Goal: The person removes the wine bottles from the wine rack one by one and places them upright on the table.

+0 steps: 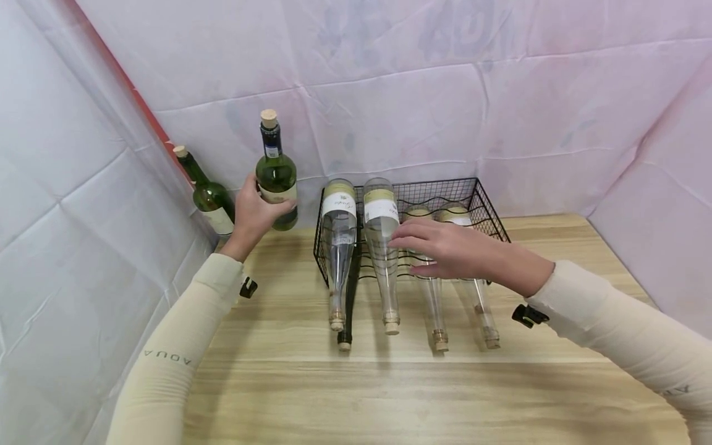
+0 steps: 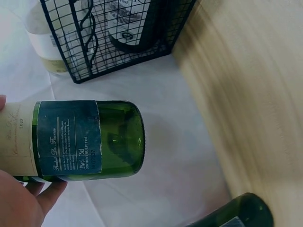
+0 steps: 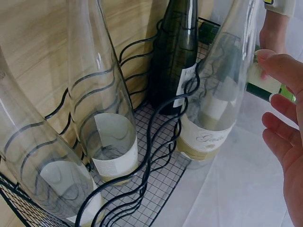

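My left hand [image 1: 253, 213] grips a green wine bottle [image 1: 276, 173] round its label, cork upward. In the left wrist view, the bottle's base hangs clear of the wooden table. My right hand [image 1: 445, 248] is over the black wire rack [image 1: 489, 210], fingers extended and nothing held. Its fingertips overlap a clear corked bottle [image 1: 384, 247] in the head view. Next to that lies another clear bottle [image 1: 339, 247], with a dark bottle [image 1: 346, 330] below it. Two lower clear bottles [image 1: 436, 309] rest in the rack under and beside the right hand, necks toward me.
A second green wine bottle [image 1: 208, 194] stands in the left corner, behind my left hand. White cloth walls [image 1: 389, 123] enclose the back and both sides. The wooden table [image 1: 389, 402] extends in front of the rack.
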`<state>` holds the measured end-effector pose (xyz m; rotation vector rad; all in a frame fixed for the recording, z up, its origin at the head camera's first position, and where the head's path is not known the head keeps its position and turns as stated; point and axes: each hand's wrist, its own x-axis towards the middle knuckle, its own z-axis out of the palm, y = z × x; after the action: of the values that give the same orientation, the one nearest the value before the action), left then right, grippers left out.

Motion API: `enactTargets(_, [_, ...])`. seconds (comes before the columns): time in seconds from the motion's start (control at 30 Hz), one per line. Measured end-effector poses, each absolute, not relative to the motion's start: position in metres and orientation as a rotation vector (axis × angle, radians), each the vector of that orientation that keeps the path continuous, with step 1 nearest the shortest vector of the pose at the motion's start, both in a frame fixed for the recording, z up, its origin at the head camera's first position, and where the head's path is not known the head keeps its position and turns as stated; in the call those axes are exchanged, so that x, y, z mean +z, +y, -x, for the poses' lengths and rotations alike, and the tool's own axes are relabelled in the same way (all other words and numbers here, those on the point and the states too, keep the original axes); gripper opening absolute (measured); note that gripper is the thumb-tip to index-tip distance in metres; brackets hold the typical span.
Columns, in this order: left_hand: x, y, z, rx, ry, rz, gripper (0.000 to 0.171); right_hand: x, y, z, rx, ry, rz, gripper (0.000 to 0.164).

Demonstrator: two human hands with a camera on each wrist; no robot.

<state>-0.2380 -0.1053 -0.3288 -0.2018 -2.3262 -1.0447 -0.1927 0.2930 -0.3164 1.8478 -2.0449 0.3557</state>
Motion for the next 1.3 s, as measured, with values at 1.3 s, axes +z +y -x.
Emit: enactTargets(1.3, [-0.384, -0.155, 0.246, -1.186, -2.34, -0.162, 0.085, -0.337, 0.274, 0.201, -0.175, -1.907, -1.831, 0.067])
